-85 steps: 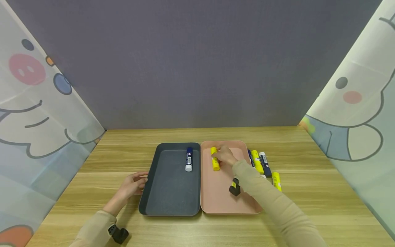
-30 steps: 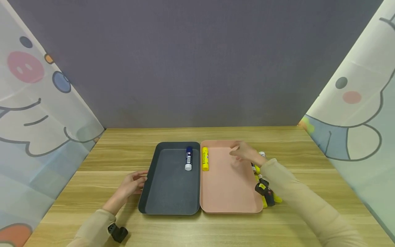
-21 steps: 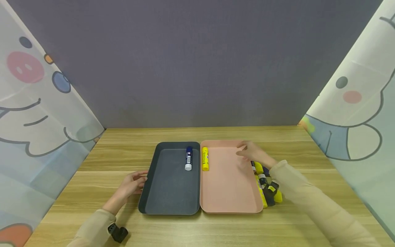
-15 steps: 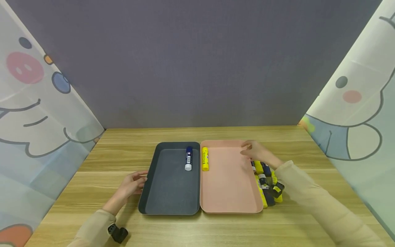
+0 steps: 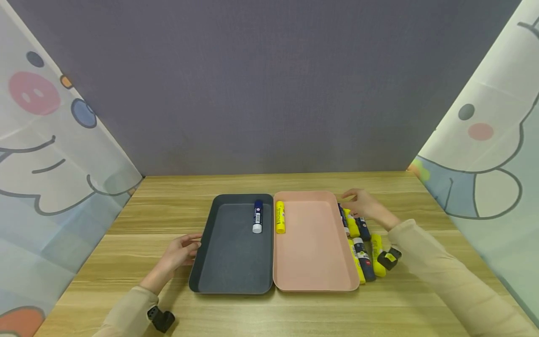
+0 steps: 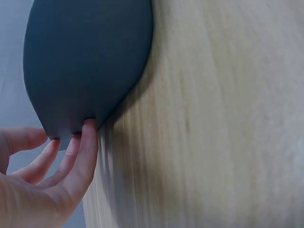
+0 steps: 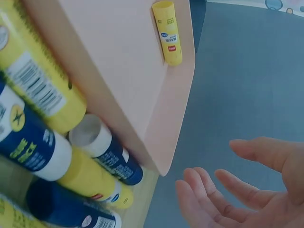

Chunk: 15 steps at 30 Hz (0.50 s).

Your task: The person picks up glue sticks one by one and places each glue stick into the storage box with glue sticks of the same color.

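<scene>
My left hand (image 5: 178, 253) rests its fingertips against the outer left side of the dark grey tray (image 5: 236, 285); the left wrist view shows the relaxed fingers (image 6: 85, 156) touching its wall. Inside that tray lies a navy glue stick with a white end (image 5: 258, 216). A yellow glue stick (image 5: 280, 217) lies by the left wall of the pink tray (image 5: 316, 285). My right hand (image 5: 363, 204) holds nothing, its fingers loosely bent, above the far end of several yellow and navy glue sticks (image 5: 364, 260) lying right of the pink tray.
The two trays stand side by side on the wooden table (image 5: 168, 210). A grey panel (image 5: 269, 93) rises behind it. Cartoon-printed sheets (image 5: 484, 140) flank both sides. In the right wrist view, loose glue sticks (image 7: 38, 61) crowd the pink tray's side.
My right hand let go of the yellow glue stick at the pink tray's left wall, then moved right, out over the loose glue sticks. My left hand stayed at the grey tray.
</scene>
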Each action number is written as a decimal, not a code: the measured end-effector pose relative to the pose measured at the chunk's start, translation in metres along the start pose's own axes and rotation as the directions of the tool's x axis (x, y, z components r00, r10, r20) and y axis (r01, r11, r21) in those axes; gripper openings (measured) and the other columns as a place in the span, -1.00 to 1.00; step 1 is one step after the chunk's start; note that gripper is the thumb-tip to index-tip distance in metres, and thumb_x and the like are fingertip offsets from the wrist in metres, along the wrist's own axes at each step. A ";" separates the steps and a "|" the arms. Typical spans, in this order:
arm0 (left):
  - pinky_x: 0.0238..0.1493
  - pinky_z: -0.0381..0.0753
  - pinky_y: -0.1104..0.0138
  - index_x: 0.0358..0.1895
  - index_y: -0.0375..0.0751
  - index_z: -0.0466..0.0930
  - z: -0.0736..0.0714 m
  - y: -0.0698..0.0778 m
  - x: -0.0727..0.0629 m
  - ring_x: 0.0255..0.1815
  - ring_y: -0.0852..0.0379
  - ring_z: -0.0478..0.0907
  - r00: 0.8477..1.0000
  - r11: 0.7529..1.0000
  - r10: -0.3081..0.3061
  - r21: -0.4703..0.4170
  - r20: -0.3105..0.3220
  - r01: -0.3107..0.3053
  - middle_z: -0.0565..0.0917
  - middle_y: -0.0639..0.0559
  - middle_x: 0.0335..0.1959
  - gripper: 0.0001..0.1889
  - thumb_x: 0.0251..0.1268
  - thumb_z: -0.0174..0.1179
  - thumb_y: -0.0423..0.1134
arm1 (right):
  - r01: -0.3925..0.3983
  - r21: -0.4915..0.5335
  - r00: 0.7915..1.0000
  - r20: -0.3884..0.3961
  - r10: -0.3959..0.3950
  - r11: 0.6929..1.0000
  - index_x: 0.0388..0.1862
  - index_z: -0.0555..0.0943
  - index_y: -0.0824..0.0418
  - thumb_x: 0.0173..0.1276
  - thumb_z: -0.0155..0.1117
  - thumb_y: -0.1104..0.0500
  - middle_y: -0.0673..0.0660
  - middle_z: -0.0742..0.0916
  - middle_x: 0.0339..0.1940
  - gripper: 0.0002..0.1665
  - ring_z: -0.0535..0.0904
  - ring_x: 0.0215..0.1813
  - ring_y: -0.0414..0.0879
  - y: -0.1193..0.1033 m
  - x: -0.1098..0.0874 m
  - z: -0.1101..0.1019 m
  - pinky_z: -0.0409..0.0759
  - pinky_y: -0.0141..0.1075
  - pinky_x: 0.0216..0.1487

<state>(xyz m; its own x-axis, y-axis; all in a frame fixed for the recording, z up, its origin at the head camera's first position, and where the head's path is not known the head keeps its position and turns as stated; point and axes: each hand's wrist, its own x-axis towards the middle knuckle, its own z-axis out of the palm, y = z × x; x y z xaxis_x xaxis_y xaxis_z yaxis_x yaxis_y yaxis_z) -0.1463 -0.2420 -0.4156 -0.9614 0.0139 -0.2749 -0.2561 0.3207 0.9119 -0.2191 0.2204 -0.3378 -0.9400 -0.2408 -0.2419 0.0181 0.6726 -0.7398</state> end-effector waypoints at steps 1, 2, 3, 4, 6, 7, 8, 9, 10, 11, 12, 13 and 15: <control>-0.36 0.54 0.24 0.16 -0.49 0.25 0.000 0.000 0.000 -0.40 0.16 0.56 1.000 1.000 -0.001 0.000 -0.001 0.001 0.57 -0.16 -0.19 -0.59 0.26 -0.06 -0.39 | -0.004 0.003 1.000 0.000 0.004 1.000 0.18 0.22 0.54 0.31 0.01 0.21 0.48 0.48 -0.10 -0.44 0.53 -0.42 -0.05 0.001 0.000 -0.001 0.55 -0.15 -0.30; -0.35 0.54 0.23 0.16 -0.49 0.25 0.000 0.000 -0.001 -0.39 0.16 0.57 1.000 1.000 -0.001 0.001 0.000 0.001 0.57 -0.16 -0.19 -0.59 0.26 -0.06 -0.39 | -0.006 0.003 1.000 -0.001 0.006 1.000 0.18 0.21 0.54 0.31 0.00 0.21 0.48 0.48 -0.10 -0.44 0.53 -0.42 -0.05 0.003 -0.001 -0.002 0.55 -0.15 -0.30; -0.35 0.54 0.23 0.16 -0.49 0.25 0.000 0.000 -0.001 -0.40 0.16 0.57 1.000 1.000 -0.002 0.001 0.000 0.002 0.58 -0.15 -0.20 -0.59 0.27 -0.06 -0.38 | -0.009 0.005 1.000 -0.003 0.009 1.000 0.18 0.21 0.54 0.31 0.00 0.20 0.48 0.48 -0.11 -0.44 0.53 -0.41 -0.02 0.004 -0.001 -0.003 0.55 -0.14 -0.30; -0.35 0.54 0.23 0.16 -0.49 0.25 0.000 0.000 -0.001 -0.40 0.15 0.57 1.000 1.000 -0.002 0.002 0.001 0.002 0.58 -0.14 -0.21 -0.59 0.27 -0.06 -0.38 | -0.007 0.002 1.000 -0.010 0.007 1.000 0.17 0.22 0.55 0.31 0.00 0.20 0.48 0.49 -0.11 -0.44 0.54 -0.39 0.01 0.006 -0.001 -0.004 0.55 -0.14 -0.30; -0.35 0.54 0.24 0.16 -0.49 0.25 0.000 0.000 -0.001 -0.40 0.16 0.57 1.000 1.000 -0.003 0.001 0.000 0.003 0.59 -0.12 -0.23 -0.59 0.27 -0.06 -0.38 | -0.005 0.000 1.000 -0.025 0.005 1.000 0.16 0.22 0.56 0.31 0.01 0.20 0.49 0.49 -0.12 -0.44 0.54 -0.36 0.07 0.009 0.000 -0.005 0.55 -0.14 -0.31; -0.35 0.54 0.24 0.16 -0.49 0.25 0.000 0.000 -0.001 -0.40 0.16 0.57 1.000 1.000 -0.003 0.000 0.000 0.003 0.59 -0.12 -0.23 -0.59 0.27 -0.06 -0.38 | -0.008 -0.001 0.999 -0.033 0.008 1.000 0.16 0.23 0.56 0.31 0.01 0.20 0.50 0.49 -0.11 -0.44 0.55 -0.34 0.08 0.011 0.000 -0.006 0.55 -0.14 -0.31; -0.35 0.54 0.24 0.16 -0.49 0.25 0.000 0.000 -0.001 -0.41 0.16 0.56 1.000 1.000 -0.003 0.000 -0.001 0.003 0.59 -0.11 -0.23 -0.59 0.27 -0.06 -0.38 | -0.010 -0.001 0.999 -0.040 0.010 1.000 0.15 0.23 0.57 0.31 0.01 0.20 0.51 0.49 -0.10 -0.44 0.55 -0.32 0.11 0.013 0.001 -0.006 0.55 -0.13 -0.31; -0.35 0.54 0.24 0.16 -0.49 0.25 0.000 0.001 -0.001 -0.41 0.16 0.56 1.000 1.000 -0.003 -0.001 -0.001 0.003 0.58 -0.11 -0.23 -0.59 0.27 -0.06 -0.38 | -0.013 0.003 0.999 -0.045 0.013 1.000 0.15 0.22 0.57 0.30 0.01 0.21 0.52 0.48 -0.08 -0.44 0.55 -0.31 0.13 0.016 0.001 -0.007 0.55 -0.12 -0.30; -0.35 0.54 0.24 0.16 -0.49 0.25 0.000 0.001 -0.001 -0.41 0.16 0.56 1.000 1.000 -0.002 -0.002 -0.001 0.002 0.58 -0.12 -0.23 -0.59 0.27 -0.06 -0.38 | -0.017 0.006 0.999 -0.048 0.017 1.000 0.16 0.22 0.57 0.30 0.01 0.21 0.52 0.47 -0.07 -0.44 0.55 -0.30 0.14 0.018 0.002 -0.007 0.55 -0.12 -0.30; -0.35 0.54 0.24 0.16 -0.49 0.25 0.000 0.001 -0.001 -0.40 0.16 0.56 1.000 1.000 -0.001 -0.002 -0.001 0.001 0.58 -0.13 -0.22 -0.59 0.26 -0.06 -0.39 | -0.024 0.009 0.998 -0.050 0.024 1.000 0.16 0.22 0.57 0.30 0.00 0.21 0.53 0.47 -0.06 -0.44 0.55 -0.28 0.15 0.019 0.002 -0.008 0.55 -0.11 -0.28; -0.36 0.54 0.24 0.16 -0.49 0.25 0.000 0.001 -0.001 -0.40 0.16 0.57 1.000 1.000 0.000 -0.003 -0.001 0.000 0.58 -0.14 -0.21 -0.59 0.26 -0.06 -0.39 | -0.031 0.013 0.998 -0.050 0.032 0.999 0.16 0.21 0.57 0.31 0.00 0.21 0.53 0.46 -0.05 -0.44 0.55 -0.26 0.15 0.021 0.003 -0.008 0.55 -0.10 -0.25; -0.36 0.54 0.24 0.16 -0.49 0.25 0.000 0.001 -0.001 -0.40 0.16 0.57 1.000 1.000 0.001 -0.002 -0.001 -0.001 0.57 -0.15 -0.20 -0.59 0.26 -0.06 -0.39 | -0.037 0.016 0.998 -0.050 0.038 0.999 0.17 0.20 0.57 0.31 -0.01 0.21 0.53 0.45 -0.05 -0.43 0.54 -0.25 0.16 0.022 0.003 -0.009 0.54 -0.10 -0.23; -0.36 0.54 0.24 0.16 -0.49 0.25 0.000 0.000 -0.001 -0.39 0.15 0.57 1.000 1.000 0.004 -0.002 0.000 -0.004 0.56 -0.19 -0.18 -0.59 0.26 -0.06 -0.39 | -0.046 0.026 0.998 -0.048 0.047 0.999 0.17 0.20 0.58 0.31 -0.01 0.21 0.54 0.45 -0.04 -0.43 0.54 -0.22 0.19 0.024 0.002 -0.010 0.53 -0.09 -0.19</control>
<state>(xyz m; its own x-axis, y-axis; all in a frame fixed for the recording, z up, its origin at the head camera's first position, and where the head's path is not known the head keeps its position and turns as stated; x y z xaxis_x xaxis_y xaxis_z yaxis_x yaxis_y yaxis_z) -0.1457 -0.2421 -0.4152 -0.9624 0.0150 -0.2711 -0.2525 0.3184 0.9137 -0.2242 0.2427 -0.3500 -0.9535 -0.1745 -0.2459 0.0703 0.6642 -0.7442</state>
